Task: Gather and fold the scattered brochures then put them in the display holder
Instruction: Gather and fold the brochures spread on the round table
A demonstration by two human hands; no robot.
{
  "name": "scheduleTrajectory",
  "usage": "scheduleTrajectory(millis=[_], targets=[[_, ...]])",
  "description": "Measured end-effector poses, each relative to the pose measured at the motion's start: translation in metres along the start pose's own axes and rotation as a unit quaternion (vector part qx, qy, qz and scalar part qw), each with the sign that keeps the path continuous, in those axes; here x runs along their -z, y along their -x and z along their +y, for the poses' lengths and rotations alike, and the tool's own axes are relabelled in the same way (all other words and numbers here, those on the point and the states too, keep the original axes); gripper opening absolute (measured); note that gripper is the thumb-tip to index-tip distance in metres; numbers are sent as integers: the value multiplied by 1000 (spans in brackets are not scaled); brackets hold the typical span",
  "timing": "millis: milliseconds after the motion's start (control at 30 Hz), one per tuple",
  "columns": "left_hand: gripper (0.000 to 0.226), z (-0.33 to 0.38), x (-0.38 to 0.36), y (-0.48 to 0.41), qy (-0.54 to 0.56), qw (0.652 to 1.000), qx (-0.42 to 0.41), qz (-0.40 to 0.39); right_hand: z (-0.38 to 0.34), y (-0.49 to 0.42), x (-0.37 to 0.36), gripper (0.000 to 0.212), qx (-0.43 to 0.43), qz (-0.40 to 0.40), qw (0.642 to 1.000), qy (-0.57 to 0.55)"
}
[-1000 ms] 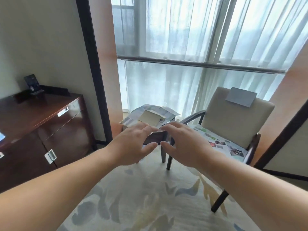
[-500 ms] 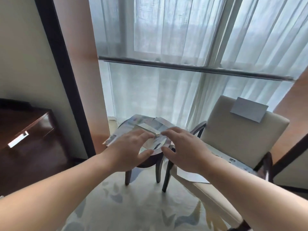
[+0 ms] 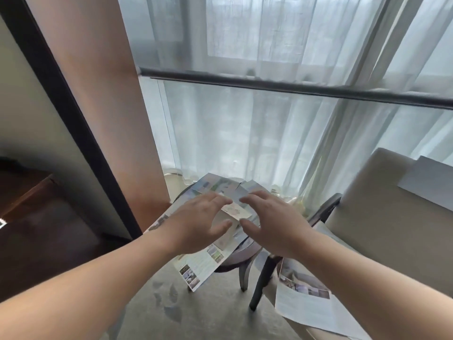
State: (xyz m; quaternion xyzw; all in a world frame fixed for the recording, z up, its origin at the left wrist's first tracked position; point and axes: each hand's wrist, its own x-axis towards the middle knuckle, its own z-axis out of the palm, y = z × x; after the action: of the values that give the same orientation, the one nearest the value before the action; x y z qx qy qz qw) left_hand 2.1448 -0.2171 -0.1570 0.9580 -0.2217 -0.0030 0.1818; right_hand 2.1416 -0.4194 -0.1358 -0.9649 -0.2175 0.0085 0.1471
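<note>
Several unfolded brochures lie overlapping on a small round dark table (image 3: 241, 260) by the window. One brochure (image 3: 201, 265) hangs over the table's front edge; a small pale folded piece (image 3: 236, 210) lies on top between my hands. My left hand (image 3: 196, 223) and my right hand (image 3: 270, 223) hover just above the pile, fingers spread and curved, holding nothing. Another open brochure (image 3: 308, 304) lies on the armchair seat at the right. A grey sheet (image 3: 431, 186) rests over the chair's backrest. No display holder is in view.
A beige armchair (image 3: 382, 217) with dark wooden arms stands right of the table. A dark wooden cabinet (image 3: 31, 217) is at the left. Sheer curtains (image 3: 257, 133) cover the window behind. Patterned carpet (image 3: 169, 305) lies below.
I have come closer to the round table; the cabinet has slid out to the left. Both hands stay outstretched and open, now right over the brochure pile.
</note>
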Motion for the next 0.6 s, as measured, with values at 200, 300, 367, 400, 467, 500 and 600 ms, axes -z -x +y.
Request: scheduleTrajectory(millis=[200,300,367,400,467,500,600], targets=[[53,-50,-16,-58,9,1000,11,-24,34,-73,-28,53,-1,-23,1000,-6],[53,-81,-26,-89,-7,999,-5,-45,47,-109,-48,53,-8,-36,999,-1],[52,-101,-31,-111,-15,998,-19,-51,54,-131,-61,53,-22,-41,999,-4],[52,-112,-33,-122,-17,998,-25,-57,57,-143,-66,53,-31,-44,999,-7],[52,-130,-38,-143,-19,996,-32,-75,62,-163,-75,53,-45,-57,997,-13],[52,-139,-41,-152,-18,996,-35,-83,65,-172,-79,53,-49,-65,997,-15],[52,-161,-55,-175,-9,994,-36,-105,76,-195,-92,52,-66,-73,995,-24]])
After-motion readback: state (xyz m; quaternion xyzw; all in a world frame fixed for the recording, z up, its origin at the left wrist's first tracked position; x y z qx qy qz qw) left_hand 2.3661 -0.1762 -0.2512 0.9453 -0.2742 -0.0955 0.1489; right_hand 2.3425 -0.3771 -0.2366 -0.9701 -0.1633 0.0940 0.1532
